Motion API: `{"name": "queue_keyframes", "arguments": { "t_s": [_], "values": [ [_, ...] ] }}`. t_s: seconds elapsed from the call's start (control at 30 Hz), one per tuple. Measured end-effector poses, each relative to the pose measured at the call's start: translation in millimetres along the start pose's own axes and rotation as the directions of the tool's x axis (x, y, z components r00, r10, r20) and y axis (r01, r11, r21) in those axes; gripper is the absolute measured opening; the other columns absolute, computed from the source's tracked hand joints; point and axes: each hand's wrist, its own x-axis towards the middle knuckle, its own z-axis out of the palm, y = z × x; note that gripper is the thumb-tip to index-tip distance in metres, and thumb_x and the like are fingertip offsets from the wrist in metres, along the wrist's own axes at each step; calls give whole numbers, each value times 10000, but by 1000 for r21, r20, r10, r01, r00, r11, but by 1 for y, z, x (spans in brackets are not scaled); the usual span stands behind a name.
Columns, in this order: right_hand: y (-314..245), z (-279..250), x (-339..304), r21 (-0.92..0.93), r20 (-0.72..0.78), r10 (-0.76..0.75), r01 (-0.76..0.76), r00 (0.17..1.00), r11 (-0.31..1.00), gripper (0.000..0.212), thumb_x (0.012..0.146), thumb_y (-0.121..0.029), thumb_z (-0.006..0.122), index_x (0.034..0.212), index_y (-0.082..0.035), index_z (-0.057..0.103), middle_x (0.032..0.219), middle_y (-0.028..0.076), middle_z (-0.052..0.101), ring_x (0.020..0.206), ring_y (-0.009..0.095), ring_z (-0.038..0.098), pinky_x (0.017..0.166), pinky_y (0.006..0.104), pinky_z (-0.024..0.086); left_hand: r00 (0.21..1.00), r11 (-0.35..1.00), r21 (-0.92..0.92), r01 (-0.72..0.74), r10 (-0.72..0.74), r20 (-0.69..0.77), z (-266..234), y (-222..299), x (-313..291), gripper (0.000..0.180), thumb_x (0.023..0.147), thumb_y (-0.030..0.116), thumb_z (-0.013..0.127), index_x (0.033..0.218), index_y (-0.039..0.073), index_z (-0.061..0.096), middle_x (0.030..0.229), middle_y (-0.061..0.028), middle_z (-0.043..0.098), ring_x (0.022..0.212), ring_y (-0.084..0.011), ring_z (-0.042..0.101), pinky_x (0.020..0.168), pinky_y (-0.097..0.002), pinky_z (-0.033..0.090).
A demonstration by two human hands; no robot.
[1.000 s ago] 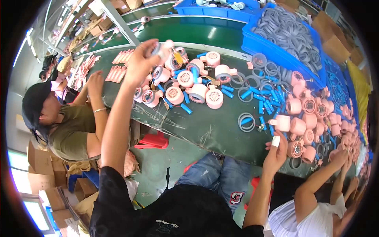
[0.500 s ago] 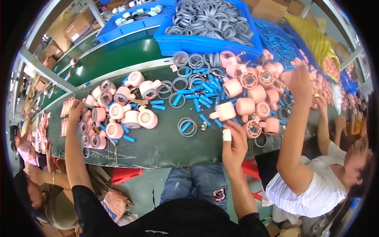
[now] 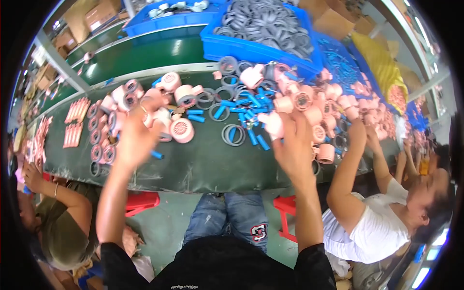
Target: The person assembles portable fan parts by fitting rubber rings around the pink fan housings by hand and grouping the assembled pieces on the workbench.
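Left hand (image 3: 137,137) is all blur by the pink fans (image 3: 181,130), can't tell if it's holding any. Right hand (image 3: 294,142)'s at a loose fan (image 3: 272,123), grip unclear.

Your dark green desk (image 3: 208,166) carries pink round housings (image 3: 181,131) heaped at left and right, blue cylinders (image 3: 263,142) and grey rings (image 3: 235,143) between, and slim pink pieces (image 3: 73,134) in rows toward your left.

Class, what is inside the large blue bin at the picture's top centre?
Grey rings lie heaped in the large blue bin. Only the upper ones show; the bin's floor and anything deeper in the pile are covered.
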Motion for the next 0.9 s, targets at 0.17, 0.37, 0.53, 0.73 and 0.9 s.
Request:
{"name": "queue_keyframes", "arguments": {
  "t_s": [0.17,0.37,0.53,0.73,0.9],
  "values": [
    [-83,-2,-16,361,-64,136,-104,989,927,261,972,-110,630,1220,-66,700,1091,125,637,997,273,614,815,384,511,879,372,-796,477,-196,434,101,75,-51,655,1064,454,514,1526,8,385,1402,-147,584,1248,-220,583,1071,-387,457],
    [-109,8,-57,459,-91,-112,141,990,877,679,756,61,657,1419,-7,526,1391,238,497,1321,434,494,1098,483,427,757,55,-771,635,-244,606,115,84,-40,487,972,192,556,1425,41,460,1261,-83,629,1114,-180,643,859,-308,544],
    [-61,-9,-45,585,110,112,-155,988,796,1066,758,-10,725,1618,-3,95,1629,236,282,1530,358,248,1233,456,212,640,381,-575,724,-59,766,65,70,-17,555,873,168,598,1378,-7,448,1142,-109,670,895,-160,706,617,-250,538],
    [-41,36,-55,730,652,-31,-617,757,292,533,829,-41,740,1347,-71,618,1146,91,666,964,159,648,822,320,526,604,465,-516,720,-52,796,46,80,-5,568,872,193,630,1387,-24,529,1150,-104,672,1000,-152,698,702,-269,586],
    [-18,8,-52,574,657,129,-603,743,553,388,835,-70,764,1215,-80,689,850,62,628,621,93,569,570,268,467,653,625,-412,663,-214,727,84,40,-25,445,915,137,614,1328,-12,542,1166,-100,671,961,-131,669,713,-272,571]
  ]
}}
